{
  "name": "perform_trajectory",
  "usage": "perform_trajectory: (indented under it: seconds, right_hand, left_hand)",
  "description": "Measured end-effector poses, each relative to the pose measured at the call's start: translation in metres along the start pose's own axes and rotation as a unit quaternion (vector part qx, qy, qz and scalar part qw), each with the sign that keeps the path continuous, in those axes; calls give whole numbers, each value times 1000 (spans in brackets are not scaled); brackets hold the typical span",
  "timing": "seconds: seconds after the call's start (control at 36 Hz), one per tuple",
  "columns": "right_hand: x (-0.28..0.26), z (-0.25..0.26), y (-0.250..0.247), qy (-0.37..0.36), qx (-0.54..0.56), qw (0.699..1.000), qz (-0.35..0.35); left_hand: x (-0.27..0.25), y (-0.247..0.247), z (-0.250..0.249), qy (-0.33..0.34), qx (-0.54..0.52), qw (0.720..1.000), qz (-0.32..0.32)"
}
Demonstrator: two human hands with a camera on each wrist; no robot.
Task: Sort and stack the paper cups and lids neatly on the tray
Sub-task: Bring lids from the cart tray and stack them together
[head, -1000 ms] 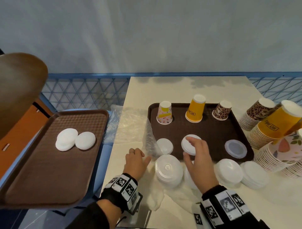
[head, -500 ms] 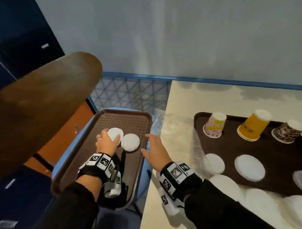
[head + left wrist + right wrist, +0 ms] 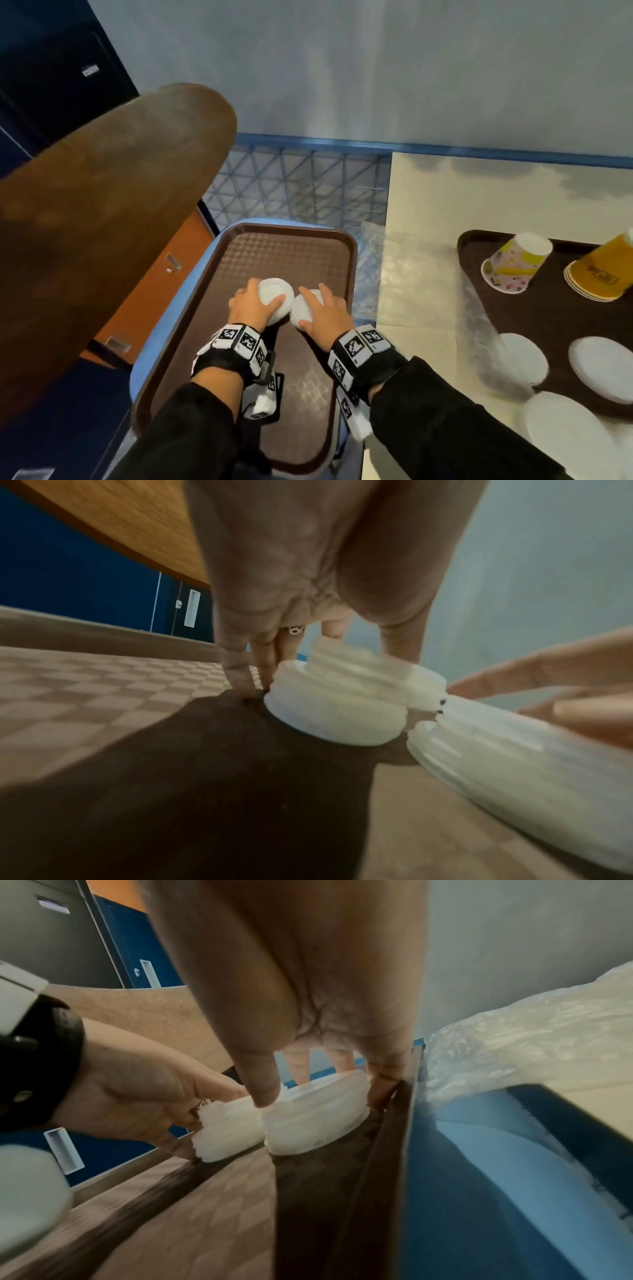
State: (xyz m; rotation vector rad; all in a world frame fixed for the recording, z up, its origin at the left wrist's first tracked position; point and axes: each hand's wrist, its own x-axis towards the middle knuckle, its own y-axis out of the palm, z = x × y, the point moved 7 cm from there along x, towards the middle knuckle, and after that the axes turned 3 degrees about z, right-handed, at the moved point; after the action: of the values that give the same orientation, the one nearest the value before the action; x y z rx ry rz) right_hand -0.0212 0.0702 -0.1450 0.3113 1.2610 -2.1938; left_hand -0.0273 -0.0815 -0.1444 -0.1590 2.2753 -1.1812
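Note:
A brown tray (image 3: 291, 250) lies on a blue seat to the left of the table. Two short stacks of white lids stand side by side on it. My left hand (image 3: 265, 292) grips the left lid stack (image 3: 275, 291), thumb on one side and fingers on the other. In the left wrist view its fingers (image 3: 240, 674) reach down beside that stack (image 3: 335, 712). My right hand (image 3: 305, 306) holds the right lid stack (image 3: 299, 308). The right wrist view shows its thumb (image 3: 262, 1088) against that stack (image 3: 315, 1118), close to the tray's right rim.
A second brown tray (image 3: 479, 246) on the white table at right carries an upturned patterned cup (image 3: 517, 263), yellow cups (image 3: 599, 270) and white lids (image 3: 603, 373). Clear plastic wrap (image 3: 397, 274) lies between the trays. A brown round tabletop (image 3: 102, 205) looms at left.
The view has swung left. Both hands left the table's lids and moved to the left tray; the left took hold of its stack first, then the right closed round the other.

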Motion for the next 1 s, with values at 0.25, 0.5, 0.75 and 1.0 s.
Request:
perform_trajectory:
  seconds: [0.25,0.5,0.75,1.0]
  right_hand:
    - [-5,-3,-4,74,14,996,-38]
    - [-27,-13,-10,65,131,987,-72]
    - [-101,-57,-54,31,289,945,-150]
    - [-208,-152,-125,42,345,903,-252]
  left_hand:
    - [-9,-4,15,-5,-41,999,30]
    - [-35,0,11,1,-83,995,58]
    - [-74,3,-37,71,-287,954,53]
    - [-159,55,-168,165,-351,911,136]
